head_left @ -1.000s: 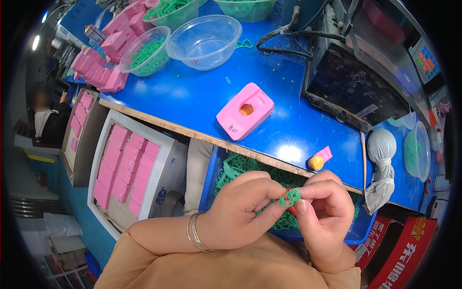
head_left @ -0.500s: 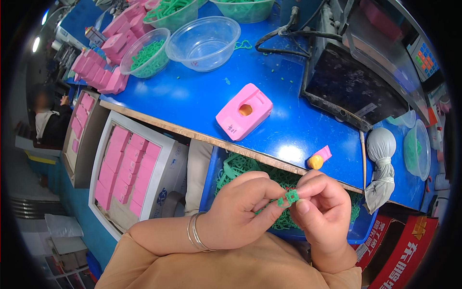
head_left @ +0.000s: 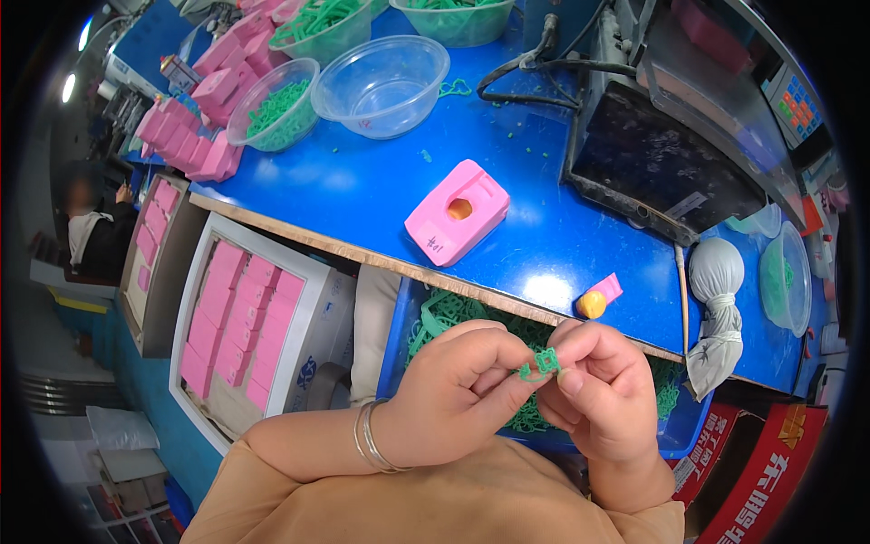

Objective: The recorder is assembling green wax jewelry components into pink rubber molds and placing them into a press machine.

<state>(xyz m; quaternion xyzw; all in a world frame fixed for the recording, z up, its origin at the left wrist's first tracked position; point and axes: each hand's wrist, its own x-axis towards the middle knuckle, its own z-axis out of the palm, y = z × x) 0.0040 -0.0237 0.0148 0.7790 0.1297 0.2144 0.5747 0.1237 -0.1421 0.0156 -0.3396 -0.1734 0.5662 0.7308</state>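
Above the blue bin [head_left: 393, 349], both hands meet on a small green openwork piece [head_left: 546, 361]. My left hand [head_left: 458, 376], with bangles at the wrist, pinches it from the left, its thumb and index finger pressed together. From the other side my right hand [head_left: 605, 385] grips it between thumb and fingertips. The fingers cover part of the piece. Many tangled green strips and pieces [head_left: 444, 313] fill the bin below. On the blue table beyond lies a pink block [head_left: 439, 234] with a yellow-lined hole. Closer to my right hand is a small pink piece with a yellow knob [head_left: 592, 305].
Clear plastic bowls [head_left: 385, 122] stand at the back, several with green pieces. Pink blocks [head_left: 186, 145] are stacked at the left, and others lie in a white box [head_left: 195, 299]. A dark machine [head_left: 666, 163] and a grey tied bag [head_left: 716, 272] stand right. Another person sits far left.
Both hands stay together on the green piece, which has tilted slightly between the fingertips. The right fingers have shifted a little upward. The table shows a slight view shift only.
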